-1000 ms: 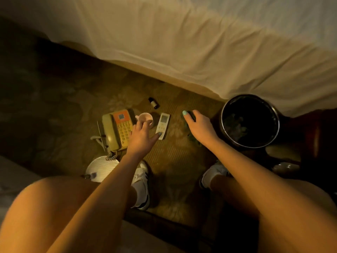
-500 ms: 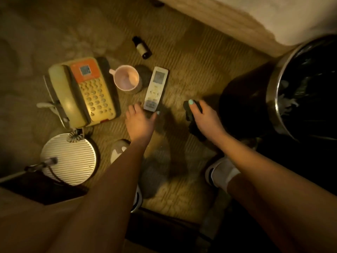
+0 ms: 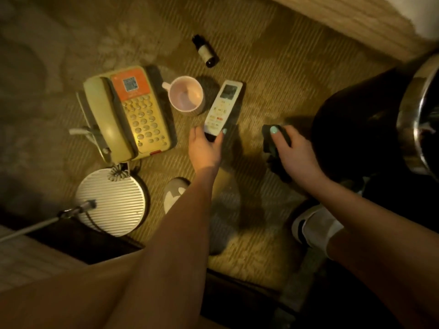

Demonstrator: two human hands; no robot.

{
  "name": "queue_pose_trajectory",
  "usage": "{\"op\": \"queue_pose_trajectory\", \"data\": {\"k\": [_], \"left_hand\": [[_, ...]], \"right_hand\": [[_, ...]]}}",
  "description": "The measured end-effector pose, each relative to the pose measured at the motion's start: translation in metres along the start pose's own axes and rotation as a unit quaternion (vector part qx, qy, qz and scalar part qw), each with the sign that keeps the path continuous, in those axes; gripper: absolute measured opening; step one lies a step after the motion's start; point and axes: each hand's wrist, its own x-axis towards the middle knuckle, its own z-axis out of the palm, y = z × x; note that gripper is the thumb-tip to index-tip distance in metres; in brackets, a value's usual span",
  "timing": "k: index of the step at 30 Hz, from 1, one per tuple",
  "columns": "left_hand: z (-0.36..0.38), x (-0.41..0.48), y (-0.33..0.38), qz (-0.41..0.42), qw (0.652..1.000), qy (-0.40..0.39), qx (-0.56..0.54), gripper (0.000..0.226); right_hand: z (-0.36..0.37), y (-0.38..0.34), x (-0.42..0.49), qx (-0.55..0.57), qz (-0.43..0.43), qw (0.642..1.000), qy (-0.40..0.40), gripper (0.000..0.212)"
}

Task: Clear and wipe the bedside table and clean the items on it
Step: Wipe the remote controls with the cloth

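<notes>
Our left hand (image 3: 206, 148) is gripping the near end of the slim white plastic remote (image 3: 222, 108), lifting it for cleaning. Our right hand (image 3: 293, 150) is clutching the crumpled dark cloth (image 3: 273, 143), ready for wiping.

You are in a hotel-type bedroom; patterned carpet (image 3: 273, 55) covers the floor; a bed edge with white sheet (image 3: 356, 17) runs top right; a corded desk telephone (image 3: 128, 115), air-conditioner remote (image 3: 222, 108) and metal-rimmed bin (image 3: 418, 115) lie nearby.
</notes>
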Motion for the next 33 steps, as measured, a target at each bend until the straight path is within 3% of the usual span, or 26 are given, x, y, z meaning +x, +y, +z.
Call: {"op": "queue_pose_trajectory", "data": {"k": [5,11,16,24,28,33], "left_hand": [[-0.040,-0.016,0.039,0.023,0.989,0.002,-0.143,0.047],[-0.105,-0.043,0.101,0.068,0.974,-0.097,-0.194,0.057],[-0.157,-0.081,0.165,0.152,0.957,-0.121,-0.216,0.051],[-0.236,-0.139,0.245,0.298,0.908,-0.196,-0.219,0.040],[-0.256,-0.171,0.256,0.299,0.897,-0.202,-0.256,0.035],[-0.245,-0.197,0.258,0.285,0.886,-0.218,-0.293,0.029]], "right_hand": [[-0.035,-0.038,-0.033,-0.019,-0.039,0.999,0.018,0.028],[-0.088,-0.090,-0.094,-0.014,-0.050,0.998,0.035,0.038],[-0.133,-0.117,-0.154,-0.014,-0.077,0.995,0.069,0.041],[-0.187,-0.148,-0.221,0.112,-0.116,0.968,0.192,0.043],[-0.207,-0.161,-0.236,0.268,-0.060,0.947,0.170,0.053],[-0.219,-0.154,-0.256,0.265,-0.144,0.938,0.174,0.019]]}}
